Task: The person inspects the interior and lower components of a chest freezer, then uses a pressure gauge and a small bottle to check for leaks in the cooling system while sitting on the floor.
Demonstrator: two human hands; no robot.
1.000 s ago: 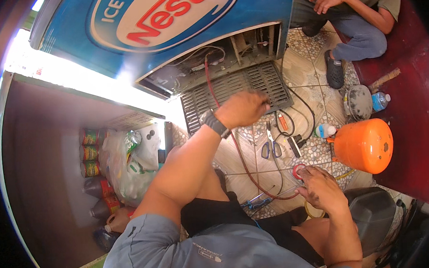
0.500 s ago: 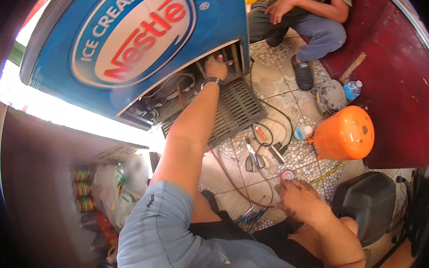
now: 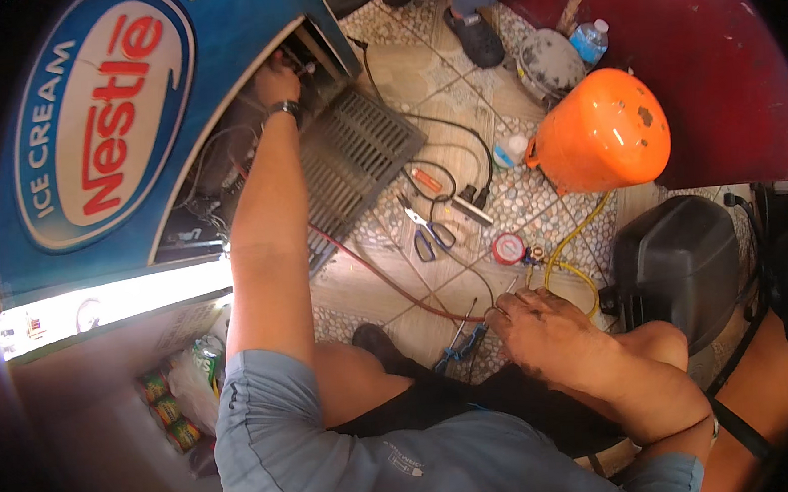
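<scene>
My left hand (image 3: 276,83) reaches into the open lower compartment (image 3: 220,161) of a blue freezer cabinet (image 3: 21,270). Its fingers curl in shadow near a small pale part; what they grip is unclear. My right hand (image 3: 545,332) is curled low above the floor, stained dark, by the end of a red hose (image 3: 392,288). A thin metal shaft shows at its fingertips, but what lies inside the fingers is hidden. Just beyond it lies a red-rimmed pressure gauge (image 3: 508,249) with brass fittings and a yellow hose (image 3: 580,227). Blue-handled tools (image 3: 460,348) lie to its left.
A slatted dark grille (image 3: 353,150) leans below the compartment. Scissors (image 3: 424,231), a black cable (image 3: 468,135) and an orange tank (image 3: 602,133) are on the tiles. A black case (image 3: 675,258) stands right. A person's shoe (image 3: 475,39) shows at the back.
The view has shifted down and right, so the freezer sits farther left. My right hand has drawn back from the gauge, which now shows fully. My left hand stays inside the compartment.
</scene>
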